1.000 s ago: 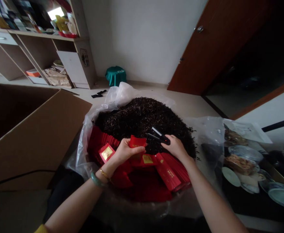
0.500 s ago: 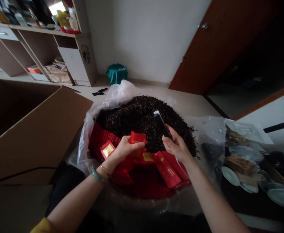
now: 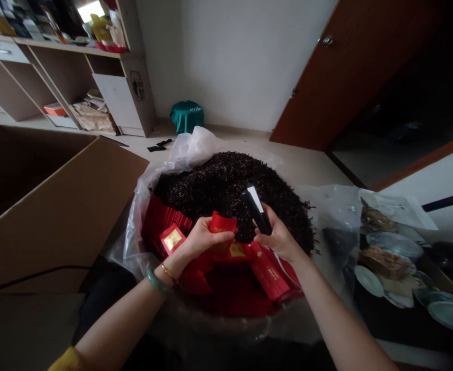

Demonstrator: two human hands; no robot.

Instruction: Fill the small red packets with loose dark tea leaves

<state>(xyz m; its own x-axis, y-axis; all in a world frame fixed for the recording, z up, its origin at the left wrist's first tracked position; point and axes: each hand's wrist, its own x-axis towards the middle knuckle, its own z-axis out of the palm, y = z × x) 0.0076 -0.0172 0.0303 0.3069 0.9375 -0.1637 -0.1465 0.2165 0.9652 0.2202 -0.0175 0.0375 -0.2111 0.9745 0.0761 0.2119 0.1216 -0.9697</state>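
My left hand [image 3: 204, 238] is closed on a small red tea packet [image 3: 223, 222] with gold print, its top edge upright. My right hand [image 3: 277, 234] grips what looks like a handheld bag sealer [image 3: 257, 211], black with a white strip near its tip. From below that hand runs a thin white cord [image 3: 286, 268]. The sealer's tip is up and apart from the packet. Under and between both hands lie more red packets [image 3: 268, 272], some with gold labels. Behind them rises a heap of dark loose tea leaves [image 3: 234, 178] in a clear plastic liner [image 3: 135, 226].
An open cardboard box [image 3: 67, 193] stands at my left. On the right, dishes [image 3: 368, 281] and a brown lump [image 3: 384, 260] rest on a dark surface. A green-covered bin [image 3: 186, 116] stands by the wall, near a brown door [image 3: 350, 67] and a desk [image 3: 71, 49].
The sealer has turned in my right hand, so more of its white strip shows and its tip is a little lower. The packet in my left hand has shifted slightly right.
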